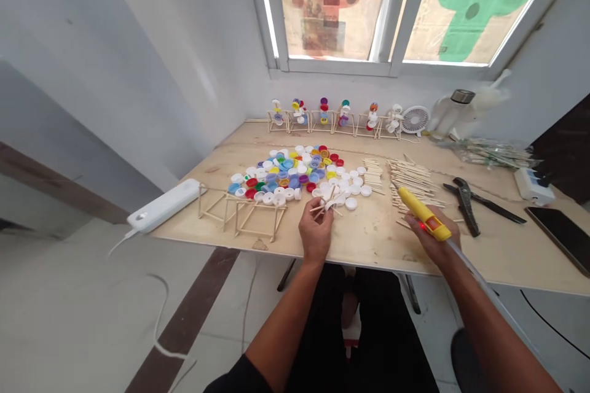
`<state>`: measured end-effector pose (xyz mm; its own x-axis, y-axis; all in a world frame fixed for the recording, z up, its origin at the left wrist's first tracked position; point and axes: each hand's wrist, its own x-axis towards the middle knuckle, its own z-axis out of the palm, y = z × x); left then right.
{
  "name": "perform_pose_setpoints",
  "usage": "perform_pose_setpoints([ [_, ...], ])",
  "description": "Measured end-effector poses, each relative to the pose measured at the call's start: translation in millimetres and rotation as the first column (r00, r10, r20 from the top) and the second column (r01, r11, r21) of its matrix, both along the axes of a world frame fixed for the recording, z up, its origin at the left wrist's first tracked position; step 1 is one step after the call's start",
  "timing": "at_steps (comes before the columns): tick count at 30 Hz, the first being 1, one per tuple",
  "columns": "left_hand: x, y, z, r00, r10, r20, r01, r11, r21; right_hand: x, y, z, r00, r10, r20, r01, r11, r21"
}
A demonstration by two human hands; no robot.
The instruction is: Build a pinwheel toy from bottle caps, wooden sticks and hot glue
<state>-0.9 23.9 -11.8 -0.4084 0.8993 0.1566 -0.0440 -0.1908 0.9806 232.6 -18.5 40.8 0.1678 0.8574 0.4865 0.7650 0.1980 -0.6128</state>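
Pinching stick-and-cap piece (pixel 328 204) in closed left hand (pixel 316 230), just in front of cap pile (pixel 295 172) on plywood table (pixel 369 239). Gripping yellow glue gun (pixel 421 214) in clenched right hand (pixel 433 238), nozzle over loose sticks (pixel 412 183). Probably best: steady the piece, dab sparingly at joints. Thin pale wooden sticks; smooth round plastic caps; matte grainy board.

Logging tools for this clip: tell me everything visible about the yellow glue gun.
The yellow glue gun looks plastic, slim and long, with a pointed tip and a small red light near the grip. The right hand holds its rear end, tip aimed away over the pile of wooden sticks, above the plywood table. A pale cord seems to trail back along the forearm.
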Motion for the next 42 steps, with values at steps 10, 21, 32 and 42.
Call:
perform_pose_setpoints([
  [10,0,2,-2.1,1.0,0.004,-0.009,-0.003,1.0,0.02,118,-6,2.4,0.921,-0.291,0.259,0.324,0.941,-0.095],
  [21,0,0,3.2,1.0,0.0,-0.011,0.001,1.0,0.011,155,12,-3.0,0.882,-0.264,0.39,0.35,0.921,-0.169],
  [32,0,0,3.0,1.0,0.003,-0.02,-0.002,1.0,0.011,129,11,-11.8,0.941,-0.198,0.275,0.246,0.957,-0.151],
  [42,0,-1,6.0,1.0,0.006,-0.021,-0.006,1.0,-0.001,162,14,0.5,0.851,-0.305,0.427,0.396,0.907,-0.143],
])
